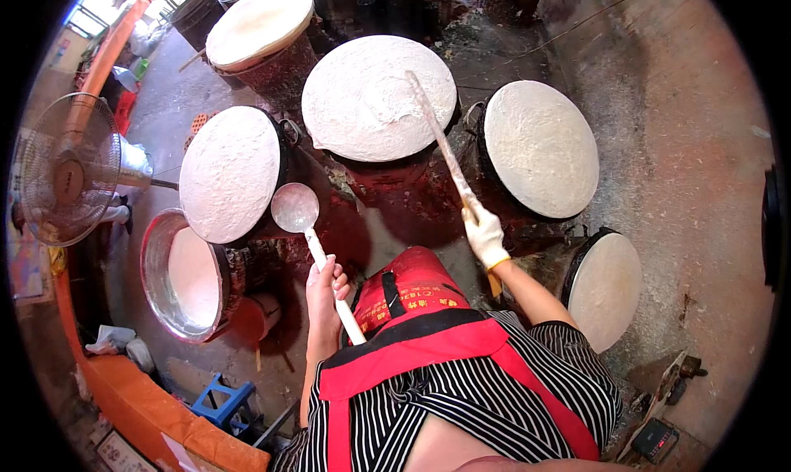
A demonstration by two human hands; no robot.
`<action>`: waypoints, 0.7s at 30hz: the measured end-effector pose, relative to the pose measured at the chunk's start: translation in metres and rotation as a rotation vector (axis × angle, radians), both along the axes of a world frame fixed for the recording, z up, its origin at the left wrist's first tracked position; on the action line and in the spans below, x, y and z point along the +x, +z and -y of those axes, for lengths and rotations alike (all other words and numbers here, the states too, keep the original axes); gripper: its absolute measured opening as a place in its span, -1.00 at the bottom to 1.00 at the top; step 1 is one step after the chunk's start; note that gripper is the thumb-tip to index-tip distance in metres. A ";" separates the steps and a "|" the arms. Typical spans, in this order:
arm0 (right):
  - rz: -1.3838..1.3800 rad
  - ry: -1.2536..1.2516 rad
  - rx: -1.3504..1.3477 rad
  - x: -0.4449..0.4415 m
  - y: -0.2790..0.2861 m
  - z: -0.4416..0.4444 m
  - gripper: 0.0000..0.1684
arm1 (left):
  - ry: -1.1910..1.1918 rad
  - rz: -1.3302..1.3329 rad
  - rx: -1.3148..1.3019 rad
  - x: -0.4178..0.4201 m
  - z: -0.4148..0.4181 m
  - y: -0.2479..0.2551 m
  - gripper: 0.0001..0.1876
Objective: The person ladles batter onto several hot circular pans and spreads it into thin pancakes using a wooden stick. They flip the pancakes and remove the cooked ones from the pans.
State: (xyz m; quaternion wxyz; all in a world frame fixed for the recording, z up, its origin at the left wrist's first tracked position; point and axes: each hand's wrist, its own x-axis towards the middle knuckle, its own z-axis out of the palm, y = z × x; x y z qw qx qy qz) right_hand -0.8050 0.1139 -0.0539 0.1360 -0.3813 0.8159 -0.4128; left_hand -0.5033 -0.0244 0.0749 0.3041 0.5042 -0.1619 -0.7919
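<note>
My bare left hand (327, 277) is closed around the pale handle of a ladle (295, 208), whose round bowl points away from me. My right hand (484, 234), in a white knitted glove, grips a long wooden stick (446, 150) coated with a pale substance along its upper part. The stick's far end lies over a large round griddle (380, 95) covered by a white, lumpy layer; whether it touches cannot be told. Similar round white surfaces stand to the left (232, 175) and to the right (541, 149), each on a dark stand.
A metal basin (151, 286) holding white liquid stands at the left, a red bucket (262, 314) beside it. Further round white tops stand at the upper left (259, 24) and lower right (604, 292). An electric fan (71, 175), a blue stool (222, 401) and an orange-covered edge (136, 404) line the left.
</note>
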 end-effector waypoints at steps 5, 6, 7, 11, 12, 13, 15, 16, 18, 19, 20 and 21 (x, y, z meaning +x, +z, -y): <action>0.198 0.195 -0.040 0.049 -0.001 -0.004 -0.56 | -0.025 0.006 -0.011 -0.008 0.001 0.005 -0.88; 0.201 0.189 -0.081 0.044 0.003 0.002 -0.55 | -0.021 0.007 -0.005 -0.010 0.000 0.005 -0.88; 0.208 0.184 -0.123 0.040 0.012 0.010 -0.53 | -0.016 0.012 0.000 -0.011 -0.001 0.007 -0.89; 0.246 0.048 -0.050 0.026 0.002 0.025 -0.51 | -0.021 0.000 0.009 -0.012 -0.003 0.008 -0.89; 0.245 0.119 -0.074 0.029 -0.002 0.031 -0.51 | -0.023 0.000 0.014 -0.014 -0.003 0.008 -0.89; 0.244 0.190 -0.098 0.033 -0.001 0.041 -0.52 | -0.026 0.001 0.018 -0.015 -0.003 0.008 -0.89; 0.366 0.232 -0.142 0.029 -0.002 0.068 -0.54 | -0.040 -0.007 0.023 -0.016 -0.004 0.008 -0.89; 0.370 0.224 -0.127 0.019 0.004 0.082 -0.54 | -0.038 -0.003 0.026 -0.015 -0.005 0.009 -0.89; 0.338 0.153 -0.131 -0.004 0.014 0.104 -0.55 | -0.048 0.000 0.017 -0.016 -0.007 0.014 -0.90; 0.302 0.097 -0.149 -0.017 0.014 0.111 -0.55 | -0.054 -0.003 0.015 -0.016 -0.009 0.014 -0.90; 0.372 0.144 -0.163 -0.029 0.000 0.113 -0.55 | -0.061 -0.007 0.014 -0.017 -0.010 0.013 -0.90; 0.352 0.239 -0.079 -0.027 0.019 0.111 -0.55 | -0.052 -0.007 0.016 -0.013 -0.012 0.011 -0.90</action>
